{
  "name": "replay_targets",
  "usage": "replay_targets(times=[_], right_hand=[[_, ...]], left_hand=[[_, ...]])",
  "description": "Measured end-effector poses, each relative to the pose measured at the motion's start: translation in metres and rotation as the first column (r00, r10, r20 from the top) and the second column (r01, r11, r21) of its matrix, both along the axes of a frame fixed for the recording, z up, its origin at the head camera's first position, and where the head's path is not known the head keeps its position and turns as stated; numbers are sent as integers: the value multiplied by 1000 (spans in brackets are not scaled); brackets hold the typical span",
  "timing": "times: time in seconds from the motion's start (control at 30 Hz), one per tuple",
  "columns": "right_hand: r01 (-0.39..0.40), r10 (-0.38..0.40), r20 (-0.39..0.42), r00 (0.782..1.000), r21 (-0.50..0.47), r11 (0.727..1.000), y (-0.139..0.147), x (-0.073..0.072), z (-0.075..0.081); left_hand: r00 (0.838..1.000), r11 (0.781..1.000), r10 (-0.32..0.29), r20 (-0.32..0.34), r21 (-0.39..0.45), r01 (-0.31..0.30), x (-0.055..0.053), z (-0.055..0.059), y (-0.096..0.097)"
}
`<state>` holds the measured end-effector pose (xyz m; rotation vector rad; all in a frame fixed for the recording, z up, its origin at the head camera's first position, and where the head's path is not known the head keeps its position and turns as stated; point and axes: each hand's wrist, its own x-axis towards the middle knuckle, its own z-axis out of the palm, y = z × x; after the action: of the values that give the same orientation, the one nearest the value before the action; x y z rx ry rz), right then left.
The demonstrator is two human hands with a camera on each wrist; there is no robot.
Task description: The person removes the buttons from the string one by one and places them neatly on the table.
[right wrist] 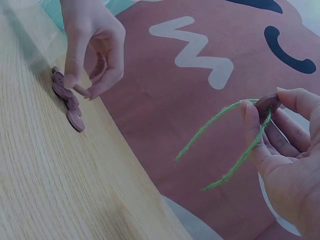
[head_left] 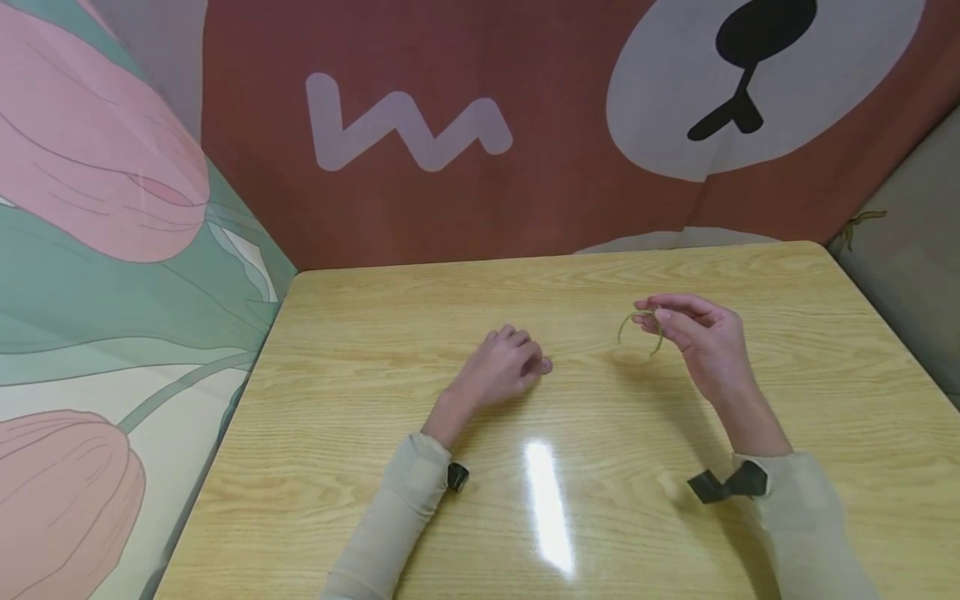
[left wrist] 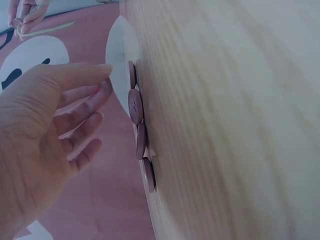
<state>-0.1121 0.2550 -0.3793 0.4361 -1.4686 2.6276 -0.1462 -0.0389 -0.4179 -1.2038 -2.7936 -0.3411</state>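
Note:
My right hand [head_left: 711, 346] is raised over the table's right side, pinching a round brown button [right wrist: 265, 107] between thumb and fingers. A green string [right wrist: 231, 170] passes through that button, and both its ends hang free. Low over the middle of the table, my left hand [head_left: 502, 367] pinches another brown button [left wrist: 106, 87] between thumb and fingertips. Several more brown buttons [left wrist: 135, 106] lie in an overlapping row on the wood, just beside the left fingertips. From the head camera the left hand hides most of this row.
The wood-grain table [head_left: 360, 333] ends at the back against a red-brown cloth [head_left: 450, 208] with a cartoon face. A flower-patterned cloth [head_left: 90, 333] hangs along the left. Black straps [head_left: 727, 483] sit on the sleeves at the wrists.

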Motion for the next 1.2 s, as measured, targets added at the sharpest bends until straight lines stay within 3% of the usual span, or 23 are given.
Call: replay_targets(times=[0.3,0.77,1.03,1.2], right_hand=[[51,-52,30,998,36,998,-2,1,2],[-10,10,-9,1000,4,1000,1,-1,1],[-3,3,-1,1000,7,1000,0,0,1],[52,-53,27,998,42,998,-1,3,1]], left_hand=[[1000,994,21,21,-104,-18,0,-1,2],[995,993,33,93,-118,-22,-1,-3,4],[993,993,43,108,-114,-31,-1,-2,4],[994,993,41,99,-113,-30,-1,-2,4]])
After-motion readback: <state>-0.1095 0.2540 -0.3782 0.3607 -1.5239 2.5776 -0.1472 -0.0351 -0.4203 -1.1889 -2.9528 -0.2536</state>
